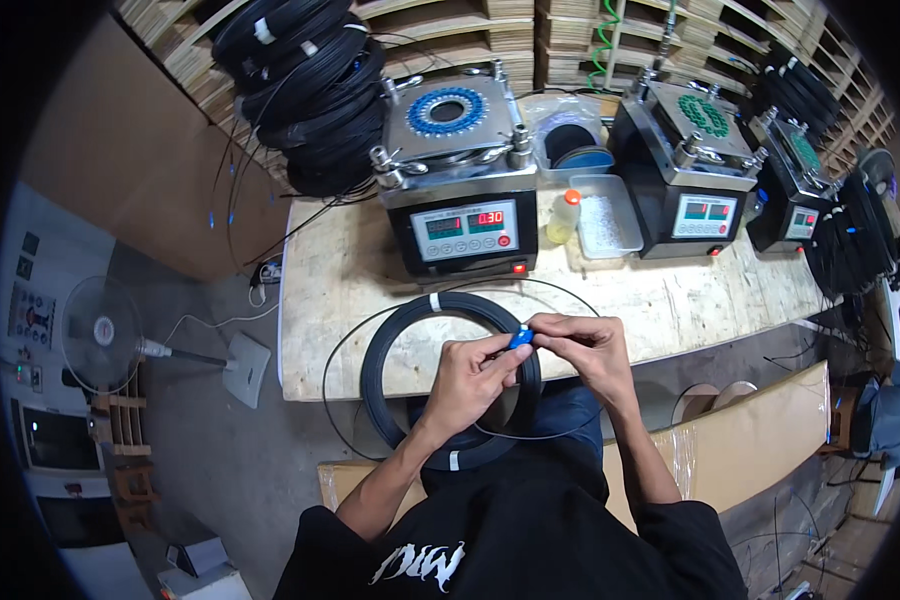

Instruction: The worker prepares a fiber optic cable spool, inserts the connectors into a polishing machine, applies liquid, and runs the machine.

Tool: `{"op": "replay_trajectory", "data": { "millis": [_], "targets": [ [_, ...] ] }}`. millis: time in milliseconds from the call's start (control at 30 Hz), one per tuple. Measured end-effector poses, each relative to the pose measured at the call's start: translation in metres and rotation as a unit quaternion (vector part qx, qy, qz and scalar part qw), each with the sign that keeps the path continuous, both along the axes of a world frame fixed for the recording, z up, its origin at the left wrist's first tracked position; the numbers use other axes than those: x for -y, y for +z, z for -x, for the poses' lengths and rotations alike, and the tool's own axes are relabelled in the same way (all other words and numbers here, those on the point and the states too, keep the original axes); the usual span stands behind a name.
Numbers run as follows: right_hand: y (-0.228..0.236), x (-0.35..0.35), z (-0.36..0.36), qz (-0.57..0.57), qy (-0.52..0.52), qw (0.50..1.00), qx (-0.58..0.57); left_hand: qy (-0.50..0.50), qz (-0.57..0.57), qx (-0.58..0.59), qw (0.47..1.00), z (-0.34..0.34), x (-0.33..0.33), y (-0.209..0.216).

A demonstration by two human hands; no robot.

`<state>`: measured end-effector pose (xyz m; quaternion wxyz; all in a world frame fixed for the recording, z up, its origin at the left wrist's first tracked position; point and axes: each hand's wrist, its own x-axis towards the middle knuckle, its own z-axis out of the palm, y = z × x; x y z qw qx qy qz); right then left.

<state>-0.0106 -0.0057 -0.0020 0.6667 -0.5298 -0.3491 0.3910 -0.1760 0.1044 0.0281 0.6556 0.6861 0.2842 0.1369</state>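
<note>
In front of my body, my left hand [475, 375] pinches a small blue cable connector [521, 338] between thumb and fingers. A pale tip shows at the connector's upper end. My right hand [588, 352] is closed, its thumb and forefinger pressed together against the connector's right side. What lies between those right fingertips is too small to make out. Under my left hand, a coil of black cable [374, 372], bound with white tape, leans over the table's front edge and my lap. Loose turns of thin cable loop out around it.
A wooden table [320, 300] carries a black machine with a ring of blue connectors [448, 112] and two with green ones [703, 117]. Between machines stand a bottle with an orange cap [564, 217] and a plastic tray [608, 230]. Cable coils [305, 100] are piled back left; a fan [103, 331] stands left.
</note>
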Motion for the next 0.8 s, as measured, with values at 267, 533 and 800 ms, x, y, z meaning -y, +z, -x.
{"op": "replay_trajectory", "data": {
  "millis": [267, 533, 800],
  "targets": [
    [0.005, -0.025, -0.064, 0.068, 0.134, 0.984, 0.094, 0.023, 0.033, 0.011, 0.999, -0.003, -0.002, -0.014],
    [-0.124, -0.089, -0.248, 0.260, -0.061, 0.792, 0.549, -0.017, 0.061, 0.025, 0.998, -0.020, 0.008, -0.014],
    [-0.146, -0.108, -0.261, 0.296, 0.032, 0.722, 0.625, -0.011, 0.071, 0.009, 0.997, -0.004, 0.002, -0.016]
  ]
}}
